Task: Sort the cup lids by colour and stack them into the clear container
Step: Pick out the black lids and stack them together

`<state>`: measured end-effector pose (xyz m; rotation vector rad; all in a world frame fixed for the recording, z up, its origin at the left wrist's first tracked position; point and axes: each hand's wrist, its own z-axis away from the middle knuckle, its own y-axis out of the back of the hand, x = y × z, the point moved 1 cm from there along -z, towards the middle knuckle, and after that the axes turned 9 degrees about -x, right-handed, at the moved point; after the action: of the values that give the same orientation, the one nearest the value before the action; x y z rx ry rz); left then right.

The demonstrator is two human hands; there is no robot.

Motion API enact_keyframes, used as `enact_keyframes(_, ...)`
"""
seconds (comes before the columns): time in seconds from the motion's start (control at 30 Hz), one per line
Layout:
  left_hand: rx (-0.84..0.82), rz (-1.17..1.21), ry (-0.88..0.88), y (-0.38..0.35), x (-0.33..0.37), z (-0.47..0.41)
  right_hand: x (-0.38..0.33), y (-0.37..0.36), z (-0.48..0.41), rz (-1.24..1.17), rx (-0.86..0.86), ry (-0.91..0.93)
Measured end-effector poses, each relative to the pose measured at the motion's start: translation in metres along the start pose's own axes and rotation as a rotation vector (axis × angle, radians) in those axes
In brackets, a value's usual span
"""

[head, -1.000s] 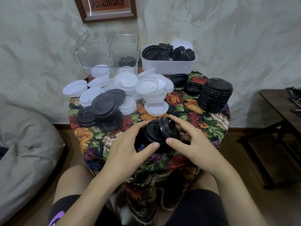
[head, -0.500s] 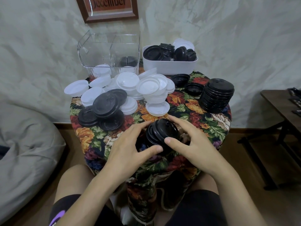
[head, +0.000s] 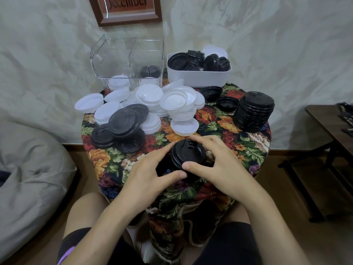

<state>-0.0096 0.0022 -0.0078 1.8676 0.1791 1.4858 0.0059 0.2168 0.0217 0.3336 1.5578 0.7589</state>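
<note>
Black round plastic cup lids in a short stack sit near the front of the floral-clothed table, gripped between the curled fingers of the left hand and right hand. The clear plastic container holds only a few. Heaped white plastic lids and a tall black stack wait outside, so most of the work is left.

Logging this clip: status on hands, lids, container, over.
Left hand and right hand both grip the black lid stack at near table edge. Clear container holds few lids. Loose lid piles lie between.
</note>
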Motion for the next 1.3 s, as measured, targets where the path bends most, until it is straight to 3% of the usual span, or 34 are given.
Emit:
enact_keyframes(0.87, -0.027, 0.092, -0.024, 0.001, -0.011, -0.003, 0.004, 0.005, -0.007, -0.035, -0.124, 0.032)
enact_keyframes(1.3, -0.041, -0.006, -0.025, 0.007, -0.009, -0.003, 0.006, 0.005, -0.005, -0.028, -0.164, 0.039)
